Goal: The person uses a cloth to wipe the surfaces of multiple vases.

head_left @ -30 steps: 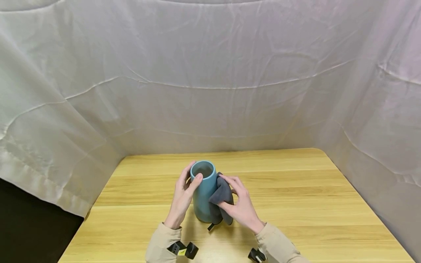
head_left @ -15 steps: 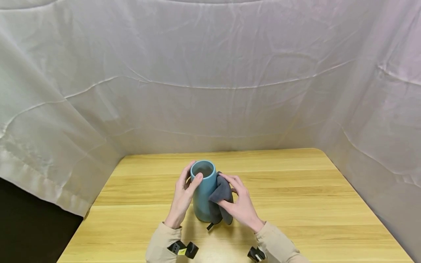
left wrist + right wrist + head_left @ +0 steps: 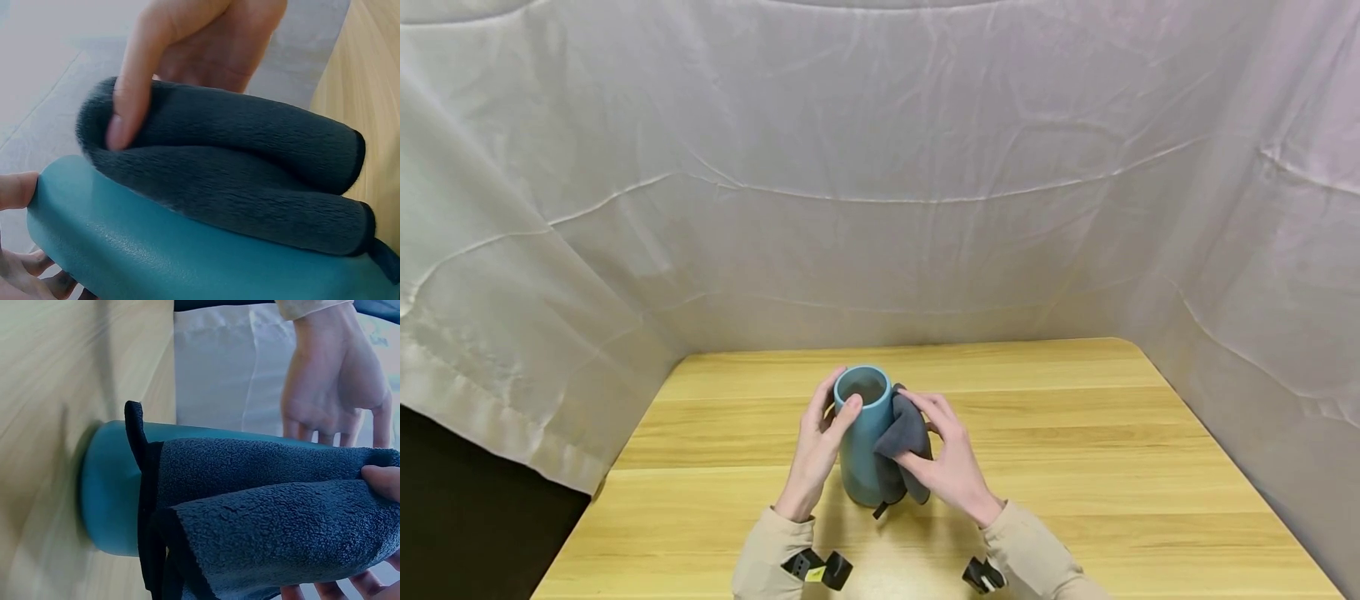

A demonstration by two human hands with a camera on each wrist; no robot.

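Note:
A tall blue vase (image 3: 857, 462) stands upright on the wooden table, its round mouth facing up. My left hand (image 3: 812, 454) grips it near the top from the left, the thumb at the rim and the fingers round the far side. On the vase's right side lies a folded dark grey cloth (image 3: 902, 442), which my right hand (image 3: 953, 467) pinches between thumb and fingers. The left wrist view shows the cloth (image 3: 250, 169) touching the vase wall (image 3: 137, 244). A small black loop (image 3: 134, 428) sticks out from the cloth's lower edge in the right wrist view.
The wooden table (image 3: 1075, 467) extends on both sides of the vase. Pale fabric curtains (image 3: 880, 250) hang behind it and at both sides. A dark area (image 3: 467, 508) lies beyond the table's left edge.
The cloth has shifted slightly up along the vase's right side, with my right hand's fingers. My left hand and the vase have stayed in place.

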